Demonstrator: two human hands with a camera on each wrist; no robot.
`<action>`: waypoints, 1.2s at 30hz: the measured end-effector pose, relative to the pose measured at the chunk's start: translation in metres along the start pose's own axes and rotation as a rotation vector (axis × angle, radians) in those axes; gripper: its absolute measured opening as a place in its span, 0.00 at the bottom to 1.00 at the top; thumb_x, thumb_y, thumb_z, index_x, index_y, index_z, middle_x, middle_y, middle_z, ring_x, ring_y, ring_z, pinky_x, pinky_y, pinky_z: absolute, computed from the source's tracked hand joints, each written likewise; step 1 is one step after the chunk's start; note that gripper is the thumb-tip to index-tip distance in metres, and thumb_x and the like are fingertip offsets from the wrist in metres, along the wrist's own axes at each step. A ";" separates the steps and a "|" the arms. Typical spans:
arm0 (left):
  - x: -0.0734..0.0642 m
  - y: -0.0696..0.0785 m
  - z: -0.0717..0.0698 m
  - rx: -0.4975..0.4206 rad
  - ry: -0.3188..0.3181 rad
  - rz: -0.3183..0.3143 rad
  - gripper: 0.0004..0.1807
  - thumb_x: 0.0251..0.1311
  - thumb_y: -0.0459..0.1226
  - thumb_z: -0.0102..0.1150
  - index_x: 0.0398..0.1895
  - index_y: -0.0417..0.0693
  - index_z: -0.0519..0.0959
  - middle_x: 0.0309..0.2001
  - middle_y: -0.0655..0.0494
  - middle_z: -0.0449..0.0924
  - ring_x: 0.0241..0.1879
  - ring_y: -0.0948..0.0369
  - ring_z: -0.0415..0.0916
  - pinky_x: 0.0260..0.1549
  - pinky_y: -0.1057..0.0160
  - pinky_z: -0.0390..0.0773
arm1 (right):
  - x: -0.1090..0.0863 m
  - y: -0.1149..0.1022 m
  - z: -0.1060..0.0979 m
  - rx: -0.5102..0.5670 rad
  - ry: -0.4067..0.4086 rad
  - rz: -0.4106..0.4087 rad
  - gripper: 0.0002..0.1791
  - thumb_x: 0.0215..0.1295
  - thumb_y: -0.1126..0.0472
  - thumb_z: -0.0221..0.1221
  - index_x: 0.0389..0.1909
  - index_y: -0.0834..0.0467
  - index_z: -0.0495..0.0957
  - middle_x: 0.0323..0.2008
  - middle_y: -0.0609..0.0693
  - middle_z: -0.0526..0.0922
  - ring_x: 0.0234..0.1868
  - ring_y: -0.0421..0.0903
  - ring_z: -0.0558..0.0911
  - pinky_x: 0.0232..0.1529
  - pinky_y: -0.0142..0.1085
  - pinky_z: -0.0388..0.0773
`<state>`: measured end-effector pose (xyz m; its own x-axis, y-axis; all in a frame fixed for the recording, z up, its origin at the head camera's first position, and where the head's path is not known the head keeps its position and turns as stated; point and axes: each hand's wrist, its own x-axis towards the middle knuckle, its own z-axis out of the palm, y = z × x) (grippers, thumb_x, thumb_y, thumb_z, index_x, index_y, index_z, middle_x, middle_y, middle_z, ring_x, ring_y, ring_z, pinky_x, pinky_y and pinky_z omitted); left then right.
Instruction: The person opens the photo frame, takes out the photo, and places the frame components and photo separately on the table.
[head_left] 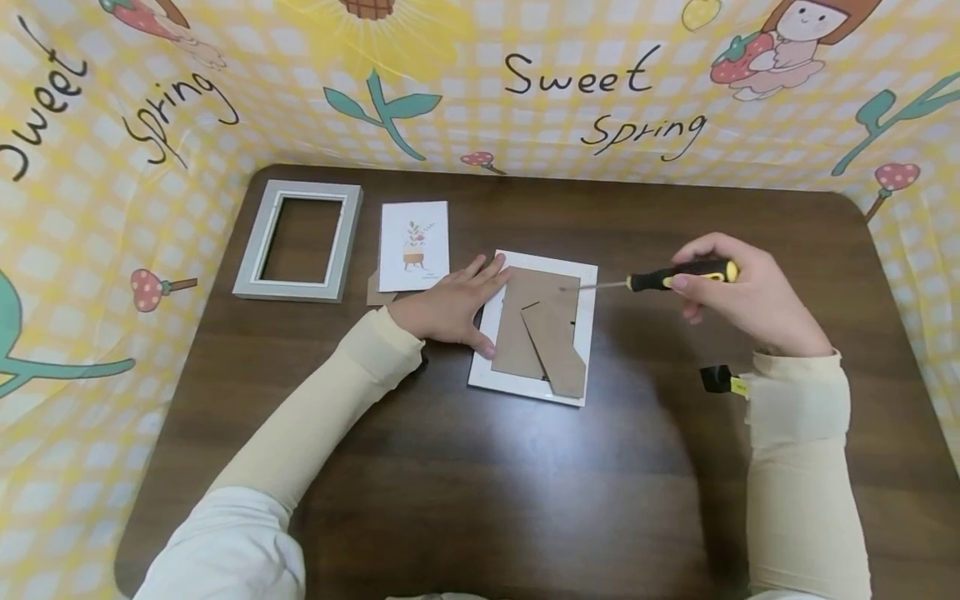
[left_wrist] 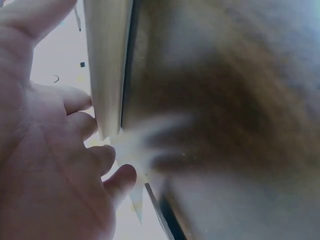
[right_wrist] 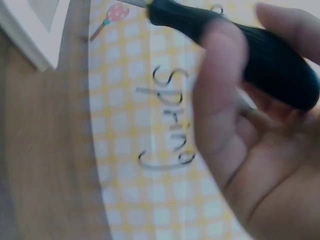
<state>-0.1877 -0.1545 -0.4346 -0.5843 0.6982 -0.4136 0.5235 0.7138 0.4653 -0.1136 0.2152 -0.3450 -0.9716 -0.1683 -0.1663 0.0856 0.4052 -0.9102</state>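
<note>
A white picture frame (head_left: 486,377) lies face down on the table, its brown backing board (head_left: 517,333) and angled easel stand (head_left: 558,354) uppermost. My left hand (head_left: 453,304) rests with spread fingers on the frame's left edge; the left wrist view shows the palm beside the frame's side (left_wrist: 107,65). In my right hand (head_left: 750,287) I hold a black and yellow screwdriver (head_left: 663,279) by its handle, thumb and fingers round it. Its shaft points left over the frame's upper right part; whether the tip touches the board I cannot tell. The handle (right_wrist: 270,60) fills the right wrist view's upper right.
A grey picture frame (head_left: 255,242) without backing lies at the table's far left. Beside it is a card with a potted plant print (head_left: 414,242), partly over a brown piece (head_left: 378,292). A yellow checked cloth (head_left: 480,108) stands round the table's back and sides.
</note>
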 end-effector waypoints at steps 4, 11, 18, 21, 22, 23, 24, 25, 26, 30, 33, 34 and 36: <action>-0.005 -0.005 -0.002 -0.018 0.002 -0.020 0.70 0.48 0.58 0.76 0.83 0.54 0.36 0.80 0.60 0.20 0.78 0.51 0.20 0.73 0.44 0.36 | 0.001 0.010 0.005 0.273 0.108 -0.182 0.11 0.65 0.70 0.65 0.47 0.68 0.80 0.20 0.57 0.79 0.19 0.48 0.78 0.24 0.32 0.74; -0.007 -0.007 0.000 -0.050 -0.002 -0.019 0.69 0.50 0.55 0.76 0.82 0.55 0.34 0.79 0.61 0.17 0.77 0.51 0.16 0.73 0.45 0.32 | 0.040 -0.017 0.053 0.539 0.166 -0.500 0.07 0.67 0.74 0.58 0.40 0.76 0.75 0.34 0.65 0.82 0.30 0.51 0.84 0.36 0.37 0.82; -0.004 -0.001 -0.003 -0.033 -0.027 -0.020 0.68 0.52 0.53 0.76 0.82 0.55 0.33 0.79 0.58 0.17 0.76 0.48 0.12 0.72 0.44 0.29 | 0.085 -0.034 0.105 0.481 -0.006 -0.584 0.06 0.68 0.71 0.57 0.43 0.69 0.73 0.23 0.62 0.75 0.18 0.53 0.76 0.22 0.39 0.78; -0.002 0.001 -0.005 -0.033 -0.034 -0.017 0.67 0.53 0.54 0.75 0.82 0.54 0.34 0.79 0.58 0.17 0.76 0.48 0.12 0.72 0.43 0.30 | 0.094 -0.035 0.120 0.417 -0.109 -0.558 0.07 0.70 0.68 0.57 0.42 0.68 0.71 0.23 0.62 0.71 0.17 0.53 0.72 0.19 0.40 0.73; -0.001 0.002 -0.005 -0.032 -0.034 -0.015 0.67 0.53 0.55 0.75 0.82 0.54 0.34 0.79 0.58 0.17 0.76 0.48 0.12 0.72 0.43 0.30 | 0.096 -0.036 0.123 0.406 -0.140 -0.547 0.07 0.71 0.67 0.57 0.41 0.67 0.71 0.22 0.62 0.70 0.16 0.53 0.71 0.18 0.40 0.72; -0.001 0.002 -0.005 -0.029 -0.036 -0.015 0.67 0.53 0.55 0.74 0.82 0.55 0.34 0.79 0.58 0.17 0.76 0.48 0.12 0.72 0.42 0.31 | 0.098 -0.036 0.127 0.399 -0.169 -0.538 0.06 0.72 0.66 0.56 0.41 0.66 0.71 0.22 0.62 0.69 0.16 0.53 0.70 0.17 0.40 0.70; 0.000 0.002 -0.005 -0.028 -0.037 -0.017 0.67 0.53 0.56 0.74 0.83 0.55 0.34 0.79 0.58 0.17 0.76 0.48 0.12 0.72 0.42 0.31 | 0.100 -0.036 0.130 0.382 -0.192 -0.527 0.07 0.73 0.64 0.55 0.40 0.66 0.71 0.21 0.62 0.69 0.16 0.53 0.69 0.16 0.40 0.68; 0.000 0.002 -0.005 -0.023 -0.037 -0.017 0.67 0.53 0.56 0.74 0.83 0.55 0.34 0.79 0.58 0.18 0.76 0.48 0.12 0.72 0.41 0.31 | 0.102 -0.037 0.133 0.367 -0.216 -0.515 0.08 0.75 0.63 0.54 0.40 0.66 0.71 0.21 0.61 0.68 0.16 0.52 0.68 0.16 0.40 0.67; 0.000 0.001 -0.005 -0.017 -0.037 -0.015 0.67 0.53 0.57 0.74 0.82 0.56 0.33 0.79 0.58 0.18 0.76 0.48 0.12 0.71 0.41 0.31 | 0.104 -0.038 0.135 0.351 -0.239 -0.501 0.09 0.76 0.62 0.53 0.39 0.66 0.71 0.20 0.61 0.68 0.16 0.51 0.67 0.15 0.40 0.66; 0.001 -0.001 -0.004 -0.026 -0.041 -0.015 0.68 0.52 0.59 0.73 0.82 0.61 0.31 0.79 0.60 0.19 0.75 0.48 0.11 0.71 0.40 0.30 | 0.112 -0.041 0.144 0.318 -0.308 -0.430 0.14 0.79 0.58 0.50 0.38 0.65 0.71 0.19 0.58 0.68 0.15 0.48 0.66 0.14 0.38 0.64; 0.001 -0.002 -0.004 -0.034 -0.045 -0.019 0.69 0.52 0.59 0.73 0.81 0.64 0.29 0.79 0.62 0.20 0.75 0.47 0.11 0.71 0.40 0.29 | 0.118 -0.041 0.151 0.340 -0.331 -0.387 0.16 0.80 0.56 0.49 0.36 0.65 0.71 0.18 0.57 0.67 0.14 0.47 0.65 0.14 0.37 0.63; 0.001 -0.002 -0.004 -0.033 -0.045 -0.016 0.69 0.52 0.59 0.74 0.81 0.64 0.28 0.80 0.61 0.20 0.75 0.47 0.12 0.71 0.41 0.29 | 0.119 -0.041 0.152 0.348 -0.334 -0.377 0.16 0.79 0.55 0.49 0.35 0.63 0.71 0.17 0.57 0.67 0.13 0.46 0.64 0.13 0.36 0.62; 0.002 -0.001 -0.005 -0.030 -0.045 -0.013 0.69 0.51 0.59 0.74 0.81 0.65 0.28 0.80 0.61 0.21 0.75 0.47 0.12 0.71 0.42 0.29 | 0.122 -0.040 0.154 0.359 -0.331 -0.359 0.17 0.79 0.54 0.49 0.34 0.64 0.70 0.16 0.57 0.67 0.12 0.46 0.64 0.12 0.36 0.61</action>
<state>-0.1918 -0.1539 -0.4321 -0.5620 0.6913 -0.4543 0.4967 0.7212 0.4829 -0.2013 0.0407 -0.3873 -0.8380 -0.5327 0.1182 -0.1099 -0.0474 -0.9928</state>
